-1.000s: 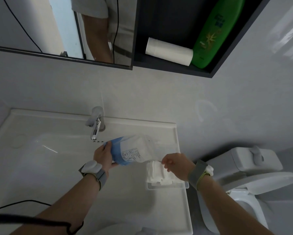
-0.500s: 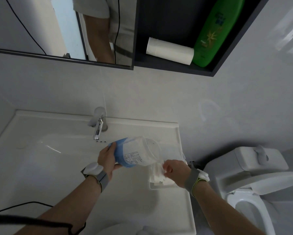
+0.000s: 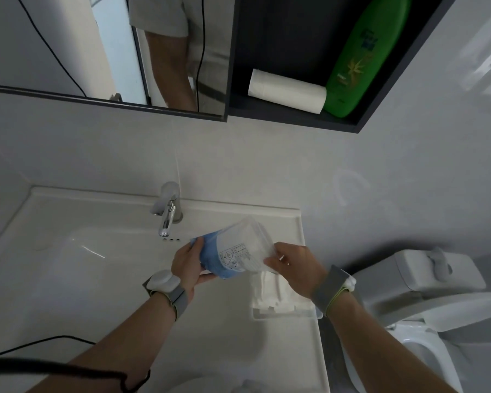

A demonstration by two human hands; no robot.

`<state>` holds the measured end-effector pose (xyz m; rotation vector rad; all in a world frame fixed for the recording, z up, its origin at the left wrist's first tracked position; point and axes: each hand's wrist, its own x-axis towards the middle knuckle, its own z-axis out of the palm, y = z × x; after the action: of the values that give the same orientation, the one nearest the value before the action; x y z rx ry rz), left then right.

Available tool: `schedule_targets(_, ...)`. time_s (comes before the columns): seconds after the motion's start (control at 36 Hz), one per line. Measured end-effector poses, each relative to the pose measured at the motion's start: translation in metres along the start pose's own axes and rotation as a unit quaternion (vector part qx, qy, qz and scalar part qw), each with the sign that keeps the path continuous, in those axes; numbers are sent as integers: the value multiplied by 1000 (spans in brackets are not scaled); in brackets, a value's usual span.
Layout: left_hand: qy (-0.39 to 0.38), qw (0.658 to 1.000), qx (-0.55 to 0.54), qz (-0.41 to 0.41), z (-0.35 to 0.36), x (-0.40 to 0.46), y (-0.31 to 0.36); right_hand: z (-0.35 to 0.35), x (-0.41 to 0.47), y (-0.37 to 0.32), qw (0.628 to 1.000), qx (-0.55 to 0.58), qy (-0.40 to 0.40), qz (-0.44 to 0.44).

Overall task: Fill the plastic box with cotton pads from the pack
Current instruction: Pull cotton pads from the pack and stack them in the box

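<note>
Your left hand (image 3: 188,263) grips the blue end of the clear plastic pack (image 3: 235,251), held above the sink (image 3: 96,279); your right hand (image 3: 294,265) pinches its open end. White cotton pads (image 3: 270,290) pile in the plastic box (image 3: 281,314) on the sink's right ledge.

I see soft, even, dimmish light, a bright glare patch on the wall (image 3: 488,61) at upper right, wide-angle bending at the edges, slight softness throughout.
</note>
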<state>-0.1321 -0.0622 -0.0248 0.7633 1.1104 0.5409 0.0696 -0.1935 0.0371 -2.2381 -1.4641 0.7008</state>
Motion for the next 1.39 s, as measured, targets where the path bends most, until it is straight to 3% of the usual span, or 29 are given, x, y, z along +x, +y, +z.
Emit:
schedule_targets(0.36,43,996,52,60,-10,4,-3,1,6,14,998,-31,54,-2)
schedule_targets(0.47,53,984,108,128,-12,13,0,-4,11,11,998,-17,54,8)
schedule_targets(0.64,-18,943,216,253,-8,12,18,-15,19,0,998,-6,59,31)
schedule_targets(0.81,-54,865,356,349,-8,20,31,-19,31,2,995,7,91,46)
schedule_targets(0.94,-42,822,457,336,-9,32,27,-13,37,0,995,40,86,42)
schedule_targets(1.14,12,858,457,233,-29,49,-7,1,43,4,993,45,96,55)
schedule_targets(1.39,25,870,482,99,-49,74,-48,11,29,36,995,-34,60,75)
